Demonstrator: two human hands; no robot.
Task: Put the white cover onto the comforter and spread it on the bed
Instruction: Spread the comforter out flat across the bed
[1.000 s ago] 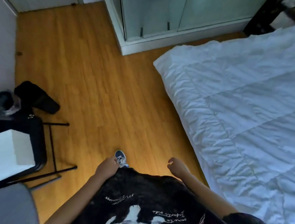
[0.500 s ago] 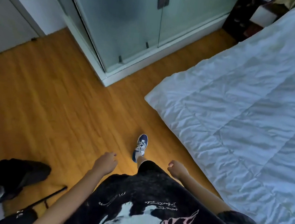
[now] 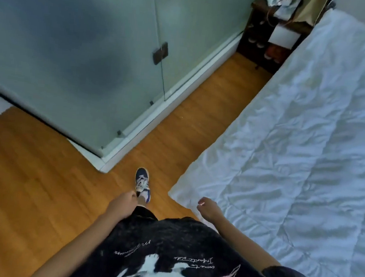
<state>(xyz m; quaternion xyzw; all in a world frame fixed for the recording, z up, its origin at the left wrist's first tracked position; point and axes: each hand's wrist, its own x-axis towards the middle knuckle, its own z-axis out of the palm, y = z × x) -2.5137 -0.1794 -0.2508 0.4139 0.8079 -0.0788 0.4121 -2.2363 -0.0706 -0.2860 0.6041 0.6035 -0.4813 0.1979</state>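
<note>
Hands first, since they're closest: left hand [image 3: 125, 204] is curled into a loose fist with nothing in it, and right hand [image 3: 208, 209] is half-curled and empty too, hanging just beside the near corner of the comforter [image 3: 295, 170]. No white cover can be made out as a separate thing anywhere, so whether it's already on can't be told; only a quilted, wrinkled white surface is seen.

Key relation for the next move: the comforter's corner lies just ahead and slightly left of the right hand, and the rest of it runs away to the right and up toward the far end of the bed, long axis pointing away from the body. The right hand is clearly the nearer one; the left is off across the shoe [image 3: 143, 184] and bare wooden floor [image 3: 41, 181].

Cursive script is printed on the black t-shirt [image 3: 167, 247], upside down from here, too small to be read reliably.

Further out, frosted glass doors [image 3: 74, 51] are seen beyond the left hand, and a dark shelf unit [image 3: 265, 41] at the far end.
</note>
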